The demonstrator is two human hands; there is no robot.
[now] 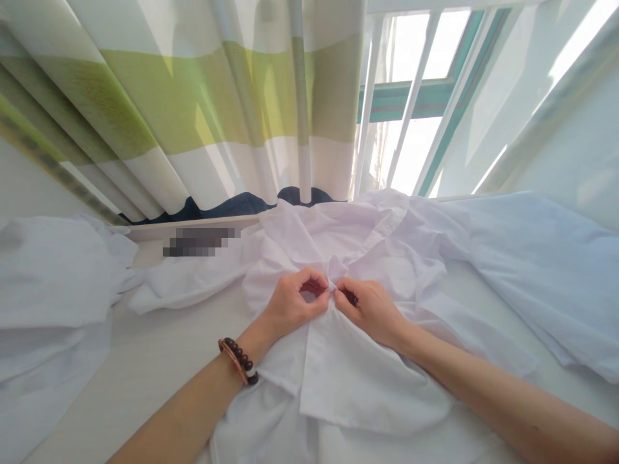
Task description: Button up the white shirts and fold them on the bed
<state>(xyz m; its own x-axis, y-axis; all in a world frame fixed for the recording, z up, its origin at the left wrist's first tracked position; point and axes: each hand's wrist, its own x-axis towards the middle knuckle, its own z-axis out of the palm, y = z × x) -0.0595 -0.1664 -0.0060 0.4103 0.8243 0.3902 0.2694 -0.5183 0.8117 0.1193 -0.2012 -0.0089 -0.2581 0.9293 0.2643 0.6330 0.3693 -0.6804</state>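
A white collared shirt [367, 393] lies spread in front of me, its collar [387, 225] toward the window. My left hand [297, 296] pinches the front edge of the shirt between thumb and forefinger. Right beside it, my right hand [370, 306] pinches the same front edge, so the fingertips of both hands nearly meet. The cloth is lifted and gathered at that spot. Whether a button sits between the fingers is too small to tell. A beaded bracelet [239, 361] circles my left wrist.
More white cloth [48, 277] lies at the left, and another white garment [546, 258] at the right. A blurred-out dark item [198, 241] rests near the back edge. Behind hang a green and white curtain [203, 96] and white window bars [416, 84].
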